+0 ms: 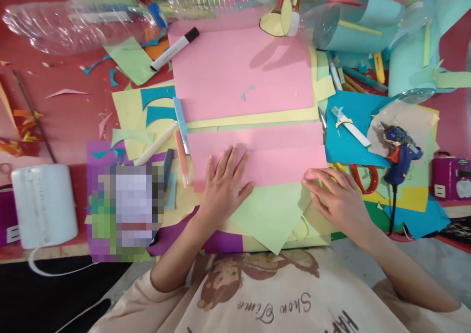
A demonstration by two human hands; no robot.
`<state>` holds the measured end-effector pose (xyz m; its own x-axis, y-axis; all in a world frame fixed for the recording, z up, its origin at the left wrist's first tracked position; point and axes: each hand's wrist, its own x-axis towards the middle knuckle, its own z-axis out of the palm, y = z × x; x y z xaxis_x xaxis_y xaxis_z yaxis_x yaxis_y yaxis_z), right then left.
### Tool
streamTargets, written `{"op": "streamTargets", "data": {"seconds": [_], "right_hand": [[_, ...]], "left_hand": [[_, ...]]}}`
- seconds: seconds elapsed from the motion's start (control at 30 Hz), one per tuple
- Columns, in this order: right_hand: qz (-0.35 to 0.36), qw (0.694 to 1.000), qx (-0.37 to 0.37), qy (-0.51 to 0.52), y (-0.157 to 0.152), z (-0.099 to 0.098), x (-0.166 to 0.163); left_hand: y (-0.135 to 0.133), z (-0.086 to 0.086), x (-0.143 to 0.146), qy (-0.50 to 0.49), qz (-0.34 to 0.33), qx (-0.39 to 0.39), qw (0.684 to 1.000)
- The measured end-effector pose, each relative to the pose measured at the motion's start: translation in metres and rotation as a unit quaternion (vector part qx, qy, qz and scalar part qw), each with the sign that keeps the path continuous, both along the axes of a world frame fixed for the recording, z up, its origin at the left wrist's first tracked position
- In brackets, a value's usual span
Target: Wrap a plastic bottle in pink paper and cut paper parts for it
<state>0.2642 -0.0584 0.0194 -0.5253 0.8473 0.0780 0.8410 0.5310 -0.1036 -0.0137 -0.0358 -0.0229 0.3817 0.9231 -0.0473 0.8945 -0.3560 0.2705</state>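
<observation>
Left hand [224, 183]: flat, palm down on the folded pink sheet [272, 151], fingers [230, 159] fanned apart and pressing, holding nothing.

Right hand [340, 198]: fingers [312, 175] held close together and slightly curled, tips on the sheet's lower right corner. The view is too flat to tell whether they pinch the edge or only press it.

Pink sheet: lies across the surface [62, 112] under both sets of fingertips. A crease line runs sideways just beyond my left fingertips. It rests on a light green sheet [268, 215] that pokes out toward my wrists.

Around it: a bigger pink sheet [239, 73] lies well beyond the fingers. Red-handled scissors [364, 176] sit just right of my right fingers, with the glue gun [399, 154] further right. A marker [174, 48] and a clear bottle [73, 21] lie far ahead and to the left.

Step, as I judge it: flattening a fold in the pink sheet, with the left hand anchoring and the right hand lining up the corner.

The next move calls for the edges to meet squarely at the right corner. Then firm, even pressure along the crease, with the left fingers keeping the sheet from sliding on the green one.
</observation>
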Motion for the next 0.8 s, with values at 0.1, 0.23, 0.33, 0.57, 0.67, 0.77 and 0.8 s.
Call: {"op": "streamTargets", "data": {"seconds": [0.1,0.23,0.33,0.57,0.67,0.77,0.8], "right_hand": [[-0.012,1.000,0.016,0.004,-0.002,-0.002,0.012],[-0.026,0.998,0.046,0.016,-0.004,-0.005,0.018],[-0.023,0.997,0.049,0.058,-0.003,-0.006,0.009],[0.072,0.989,-0.067,0.109,0.001,-0.010,-0.039],[0.073,0.989,-0.063,0.116,-0.001,-0.013,-0.052],[0.058,0.990,-0.052,0.115,-0.003,-0.013,-0.056],[0.056,0.991,-0.050,0.113,-0.004,-0.012,-0.055]], "left_hand": [[0.004,0.002,-0.002,-0.006,-0.011,-0.012,1.000],[0.011,0.004,-0.003,0.001,-0.021,-0.013,1.000],[0.013,0.007,-0.003,0.002,-0.029,0.001,1.000],[0.005,0.016,0.017,-0.061,-0.106,0.071,0.990],[-0.002,0.014,0.025,-0.069,-0.115,0.092,0.987],[-0.011,0.013,0.022,-0.078,-0.131,0.107,0.983],[-0.014,0.014,0.018,-0.080,-0.134,0.104,0.982]]}}
